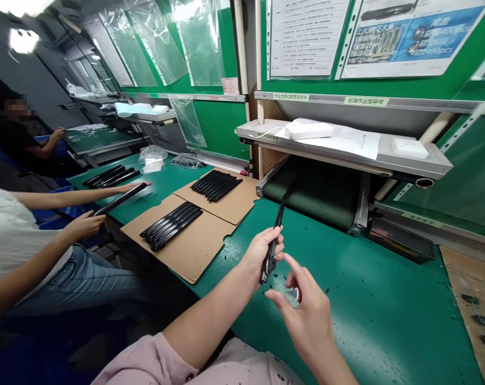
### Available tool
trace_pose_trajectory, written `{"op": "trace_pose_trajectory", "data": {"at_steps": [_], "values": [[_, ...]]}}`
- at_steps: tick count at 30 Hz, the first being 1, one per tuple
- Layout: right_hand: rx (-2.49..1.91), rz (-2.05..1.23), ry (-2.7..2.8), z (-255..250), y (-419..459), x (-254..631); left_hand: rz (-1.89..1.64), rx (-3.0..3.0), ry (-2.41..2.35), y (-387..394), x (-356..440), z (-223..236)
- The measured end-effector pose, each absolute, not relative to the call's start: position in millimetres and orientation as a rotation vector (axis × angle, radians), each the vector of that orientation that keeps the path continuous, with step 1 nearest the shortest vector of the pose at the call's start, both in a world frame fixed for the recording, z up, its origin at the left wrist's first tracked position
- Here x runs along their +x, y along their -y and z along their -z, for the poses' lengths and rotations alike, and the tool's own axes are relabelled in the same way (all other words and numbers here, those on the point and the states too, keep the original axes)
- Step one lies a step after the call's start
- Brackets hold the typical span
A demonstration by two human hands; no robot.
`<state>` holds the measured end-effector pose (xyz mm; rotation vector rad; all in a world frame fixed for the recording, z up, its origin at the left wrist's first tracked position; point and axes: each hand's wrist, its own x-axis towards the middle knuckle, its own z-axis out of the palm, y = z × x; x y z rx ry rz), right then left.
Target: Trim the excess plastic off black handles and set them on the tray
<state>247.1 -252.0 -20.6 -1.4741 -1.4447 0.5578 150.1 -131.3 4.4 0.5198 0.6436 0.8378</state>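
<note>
My left hand (pixel 264 251) is wrapped round a long, dark black plastic strip (pixel 279 215), which slants up and away from me over the green table. The strip's near end, with a small bracket-like shape on it, sticks out below my fist. Just right of that end is my right hand (pixel 306 307), thumb and forefinger spread apart, not gripping the strip. A small whitish curved thing shows by its curled fingers; what it is I cannot make out. Small black scraps lie on the green table (pixel 370 305) around both hands.
Rows of black strips (pixel 172 225) and more black strips (pixel 216 185) lie on cardboard sheets (pixel 194 262) to the left. A co-worker's hands (pixel 84 224) hold another strip there. Ahead are a conveyor belt (pixel 314 198) and an overhanging shelf (pixel 410 166). Cardboard (pixel 462 278) with dark pieces lies right.
</note>
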Motion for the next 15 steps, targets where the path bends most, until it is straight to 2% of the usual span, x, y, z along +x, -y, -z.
{"op": "trace_pose_trajectory", "data": {"at_steps": [3,6,8,12,15], "values": [[-1.413,-1.163,1.114,31.6,258.3,244.8,-0.999,0.702,-0.634,122.5,143.4,-17.3],[-1.232,-1.389,0.969,49.8,265.2,239.8,-1.07,0.827,-0.666,123.1,137.4,-20.5],[-1.238,-1.26,1.071,58.0,267.1,237.3,-1.063,0.86,-0.682,125.9,136.7,-19.5],[-1.417,-0.699,1.429,51.0,261.7,241.1,-1.014,0.893,-0.691,131.5,139.2,-17.7],[-1.427,-0.526,1.62,36.1,253.2,243.2,-1.013,0.873,-0.694,133.5,140.2,-17.1]]}}
